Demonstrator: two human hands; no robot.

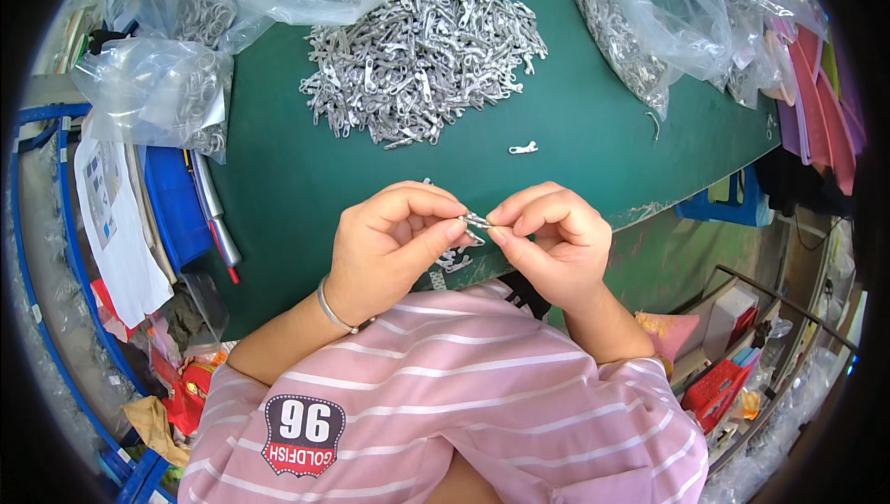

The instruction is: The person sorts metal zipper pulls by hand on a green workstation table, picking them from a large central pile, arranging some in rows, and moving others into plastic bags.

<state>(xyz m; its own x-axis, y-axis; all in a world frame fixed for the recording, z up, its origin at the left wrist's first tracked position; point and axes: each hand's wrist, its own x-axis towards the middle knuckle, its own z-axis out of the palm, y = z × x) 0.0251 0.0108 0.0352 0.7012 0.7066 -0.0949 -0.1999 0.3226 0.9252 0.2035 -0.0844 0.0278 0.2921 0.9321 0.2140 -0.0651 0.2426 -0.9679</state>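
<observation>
My left hand (394, 237) and my right hand (559, 242) meet in front of me near the table's front edge. Between their pinched thumbs and forefingers is a small silver metal clip piece (476, 221), which both hands grip from either side. Another bit of metal seems to hang just under it by the left fingertips. Several similar pieces (454, 259) lie on the green table (593, 147) below the hands, partly hidden. One loose clip piece (523, 148) rests apart, farther off. Beyond it rises a large heap of such silver pieces (426, 50).
Clear plastic bags of metal parts stand at the back left (171, 82) and back right (621, 31). Along the left edge are a blue folder (176, 207), white papers (111, 216) and pens (215, 216). A blue stool (728, 203) and a red basket (718, 393) sit beyond the table's right edge.
</observation>
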